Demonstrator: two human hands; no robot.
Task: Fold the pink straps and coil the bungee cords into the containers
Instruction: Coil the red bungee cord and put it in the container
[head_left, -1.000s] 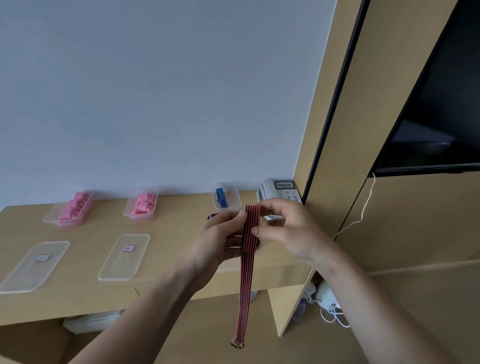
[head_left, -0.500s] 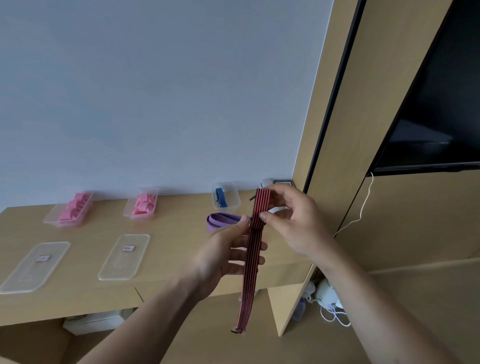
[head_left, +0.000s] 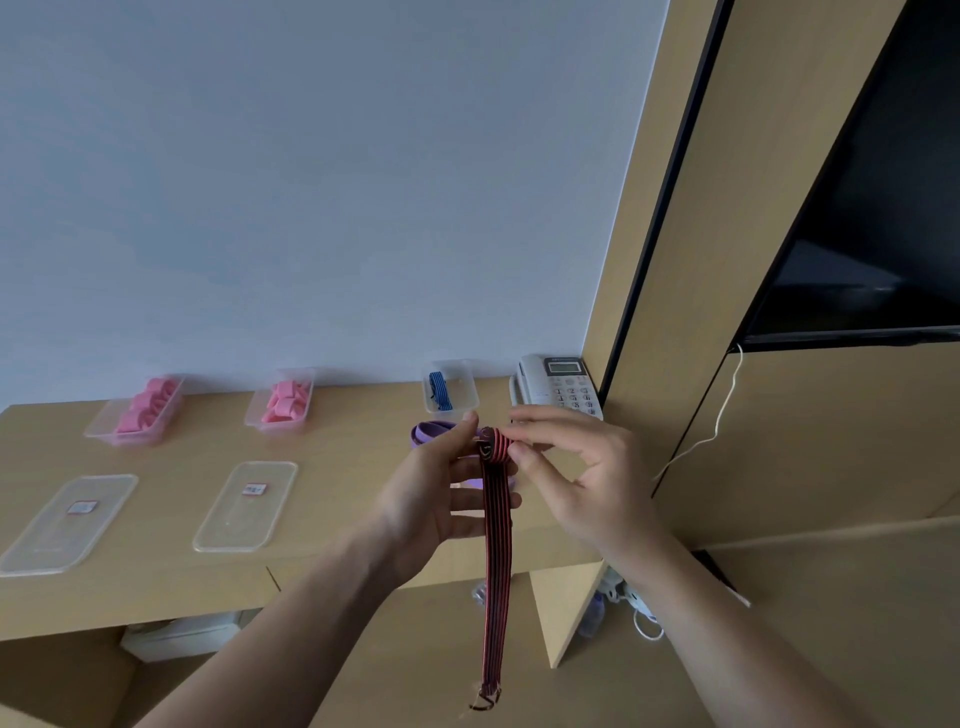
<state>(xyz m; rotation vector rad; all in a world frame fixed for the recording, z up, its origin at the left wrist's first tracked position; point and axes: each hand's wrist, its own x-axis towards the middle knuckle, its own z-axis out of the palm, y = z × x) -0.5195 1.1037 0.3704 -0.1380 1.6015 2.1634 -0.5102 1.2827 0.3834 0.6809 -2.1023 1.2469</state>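
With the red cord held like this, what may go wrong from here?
The red bungee cord has only a small roll at its top, pinched between the left hand and right hand; it could spring open. Its long tail hangs free, so the end hook might swing or snag.

Your left hand (head_left: 441, 493) and right hand (head_left: 571, 478) pinch the top of the red and black cord (head_left: 496, 545), rolled into a small curl there. The rest hangs straight down. The desk (head_left: 337, 467) holds a left box (head_left: 101, 432) and a middle box (head_left: 265, 426) of pink straps (head_left: 148, 405), a right box (head_left: 467, 400) with a blue cord (head_left: 439, 389), and a phone (head_left: 563, 384).
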